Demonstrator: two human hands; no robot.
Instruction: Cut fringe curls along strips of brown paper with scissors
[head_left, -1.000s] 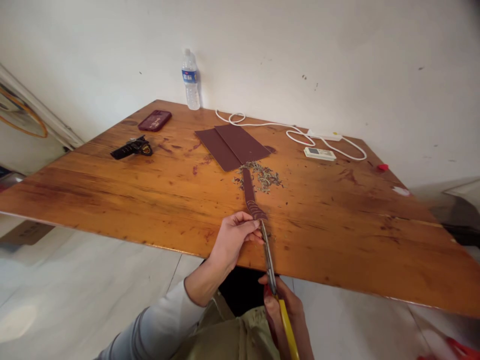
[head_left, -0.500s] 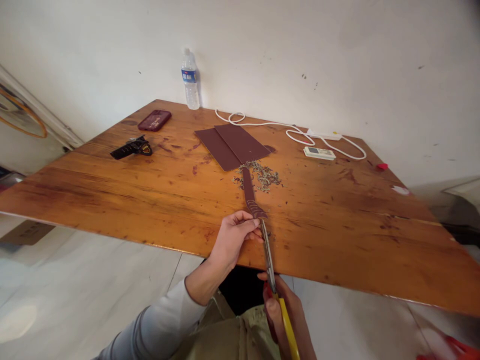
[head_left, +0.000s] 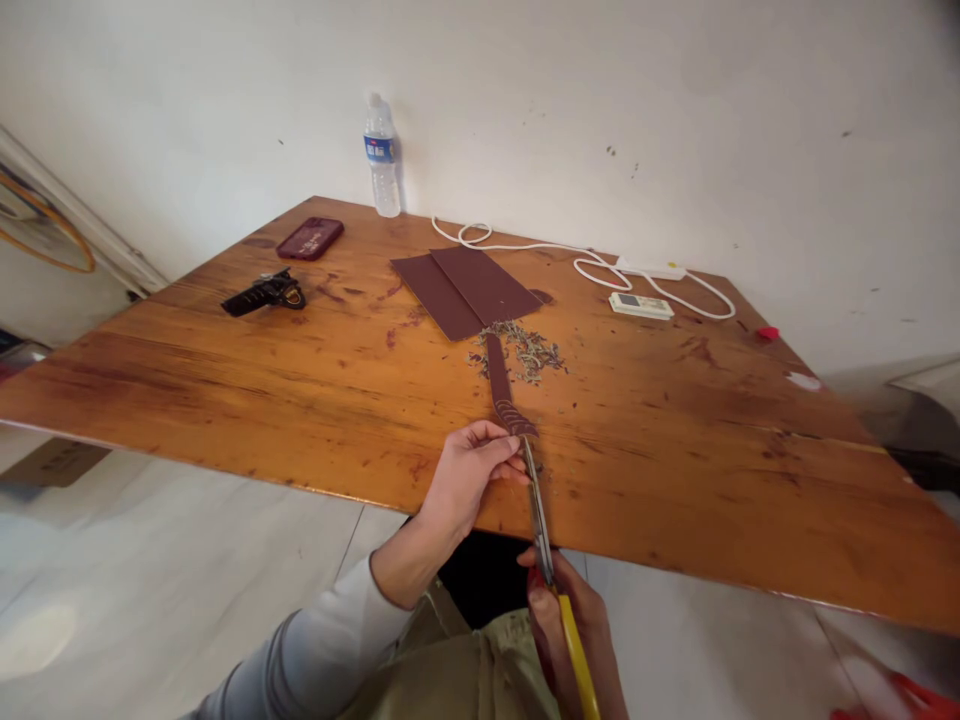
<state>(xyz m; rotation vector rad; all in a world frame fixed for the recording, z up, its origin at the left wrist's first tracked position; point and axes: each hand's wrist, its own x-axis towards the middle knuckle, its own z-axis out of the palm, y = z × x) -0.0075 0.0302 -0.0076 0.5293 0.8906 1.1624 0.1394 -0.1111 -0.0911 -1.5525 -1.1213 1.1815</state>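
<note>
From the head view, your left hand (head_left: 466, 478) pinches the near end of a dark red strip (head_left: 501, 386), fingers (head_left: 491, 440) closed on it just inside the front edge of the desk (head_left: 225, 390). The strip lies flat, running away from you toward a small heap of clippings (head_left: 529, 351) at its far end. Your right hand (head_left: 570, 625) sits below the desk edge, fingers wrapped around the yellow handle of the scissors (head_left: 541, 530); the blades reach up over the edge and meet the strip right beside your left fingertips. Whether the blades are apart or together is too fine to tell.

Beyond the clippings lie two dark red sheets (head_left: 465, 285), overlapping. Farther left rest a black tool (head_left: 262, 293) and a phone (head_left: 310, 238), well apart from the strip; a water bottle (head_left: 382, 160) stands at the back edge against the wall. To the right, a white cable (head_left: 592, 262) and a remote (head_left: 640, 305) lie near the back. The wide stretches of desk to either side of the strip are bare wood.
</note>
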